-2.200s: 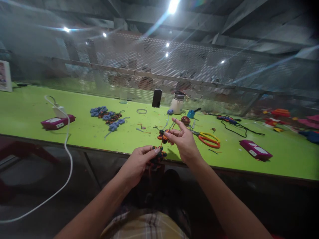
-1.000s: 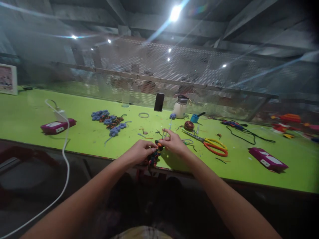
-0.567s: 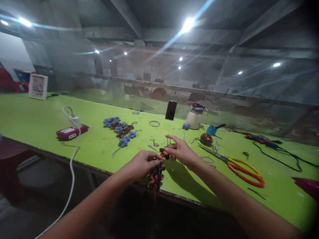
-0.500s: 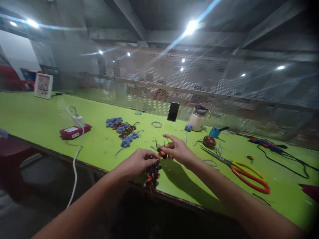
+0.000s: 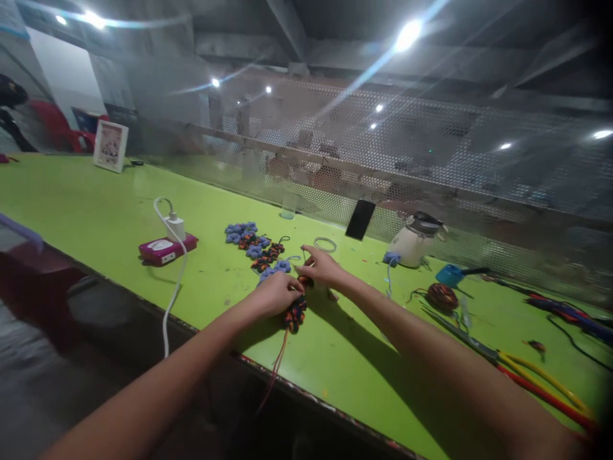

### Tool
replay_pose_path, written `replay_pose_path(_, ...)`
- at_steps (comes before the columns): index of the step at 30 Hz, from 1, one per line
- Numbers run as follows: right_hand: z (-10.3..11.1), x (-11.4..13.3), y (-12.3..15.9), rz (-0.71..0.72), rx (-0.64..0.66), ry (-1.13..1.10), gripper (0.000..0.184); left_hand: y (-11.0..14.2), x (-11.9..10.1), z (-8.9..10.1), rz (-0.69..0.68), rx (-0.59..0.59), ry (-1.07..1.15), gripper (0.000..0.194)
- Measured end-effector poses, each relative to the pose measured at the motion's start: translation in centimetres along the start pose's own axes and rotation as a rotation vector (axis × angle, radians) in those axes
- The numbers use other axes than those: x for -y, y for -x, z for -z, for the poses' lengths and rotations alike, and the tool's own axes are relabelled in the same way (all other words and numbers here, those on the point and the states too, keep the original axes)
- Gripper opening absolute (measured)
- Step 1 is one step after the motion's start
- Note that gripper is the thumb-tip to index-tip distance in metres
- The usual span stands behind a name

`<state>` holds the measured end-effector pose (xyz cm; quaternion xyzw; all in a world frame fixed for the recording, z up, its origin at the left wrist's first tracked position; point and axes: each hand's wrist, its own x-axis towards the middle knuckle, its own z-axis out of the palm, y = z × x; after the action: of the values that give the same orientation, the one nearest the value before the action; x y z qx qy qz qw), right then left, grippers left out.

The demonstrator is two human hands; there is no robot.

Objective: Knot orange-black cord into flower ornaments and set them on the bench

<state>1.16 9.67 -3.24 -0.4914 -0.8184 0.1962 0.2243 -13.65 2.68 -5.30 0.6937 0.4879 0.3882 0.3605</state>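
My left hand pinches a strip of crocheted flowers in dark, orange and red yarn, near the table's front. A thin reddish yarn tail dangles from the strip over the edge. At the strip's far end, my right hand is closed on its upper part, index finger raised. A thin dark line stands by that fingertip; whether it is yarn or a hook I cannot tell. Just beyond my left hand lies another crocheted piece of periwinkle and dark-orange flowers, partly covered by that hand.
On the green table stand a purple power strip with a white charger and cable, and a picture frame. Further right are a phone, a jug, a yarn ball and large scissors.
The view has swung right-to-left, so the table things appear shifted right. Both hands and the crocheted strip now sit closer to the periwinkle piece, and the yarn tail shows longer.
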Motion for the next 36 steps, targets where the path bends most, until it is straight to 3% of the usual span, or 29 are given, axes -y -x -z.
replay_pose_path(6, 0.7, -2.1, -2.7, -0.014, 0.05, 0.051, 0.027, -0.9, 0.6, -0.3, -0.015, -0.065, -0.237, 0.015)
replay_pose_path(13, 0.6, -3.4, -2.4, -0.002, -0.007, -0.018, 0.024, -0.1, -0.1, -0.4, -0.054, -0.067, -0.399, 0.026)
replay_pose_path(20, 2.6, -3.6, -0.6, -0.043, -0.247, -0.033, 0.019, 2.5, -1.9, 0.2, -0.012, -0.153, -0.471, 0.028)
replay_pose_path(23, 3.0, -2.7, 1.1, 0.013, -0.318, -0.041, 0.013, 4.5, -2.5, 0.0, 0.008, -0.114, -0.592, 0.029)
replay_pose_path(25, 2.9, -1.8, 2.6, 0.093, -0.252, -0.084, 0.011, 5.7, -2.5, -0.4, -0.009, -0.081, -0.658, 0.028)
replay_pose_path(29, 2.0, 0.1, 5.8, 0.271, 0.041, -0.124, 0.02, 6.7, -2.2, -1.2, -0.037, -0.086, -0.73, 0.025)
replay_pose_path(33, 0.9, 0.4, 7.0, 0.417, 0.156, -0.049, 0.036, 6.4, -2.0, -1.5, -0.044, -0.07, -0.771, 0.023)
replay_pose_path(36, 0.0, -0.1, 6.8, 0.42, 0.18, -0.014, 0.033, 6.1, -2.0, -1.2, -0.049, -0.028, -0.767, 0.015)
